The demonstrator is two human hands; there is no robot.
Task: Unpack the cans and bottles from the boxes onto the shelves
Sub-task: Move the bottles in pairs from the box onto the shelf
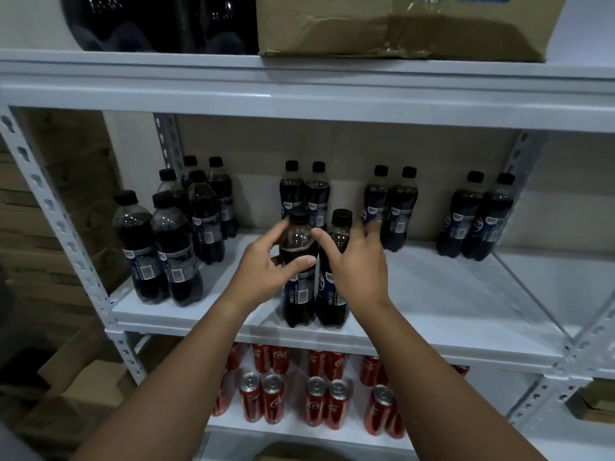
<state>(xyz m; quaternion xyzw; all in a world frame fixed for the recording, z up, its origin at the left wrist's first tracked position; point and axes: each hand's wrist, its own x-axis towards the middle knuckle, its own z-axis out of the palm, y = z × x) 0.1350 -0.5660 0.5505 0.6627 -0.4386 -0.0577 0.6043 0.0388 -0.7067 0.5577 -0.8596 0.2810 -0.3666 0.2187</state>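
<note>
- L hand [266, 261] curls round the front-left bottle [298, 271] at the neck/shoulder; thumb across the front, fingertips behind the plastic, hard to see.
- R hand [354, 264] has fingers spread and relaxed, palm against the front-right bottle [336, 277]; index reaches to 10 o'clock twd the L bottle's shoulder. Cannot tell whether any finger wraps behind it.
- Both bottles: clear ribbed plastic, dark cola, round black caps, blue wrap labels w/ barcode; upright, touching, near the front edge of the middle shelf [432, 314].
- Shelf: smooth white-painted metal, slotted angle posts.
- More bottle pairs [392, 207] at 12–2 o'clock by the back; a cluster [173, 234] at 9–10 o'clock.
- At 6 o'clock, lower shelf: red alu cans [263, 399] in pairs, shiny tops; back rows partly hidden by the shelf lip.
- At 12 o'clock, top shelf: creased cardboard box [409, 28], cut off by frame; big dark bottles [159, 24] beside it, blurred.
</note>
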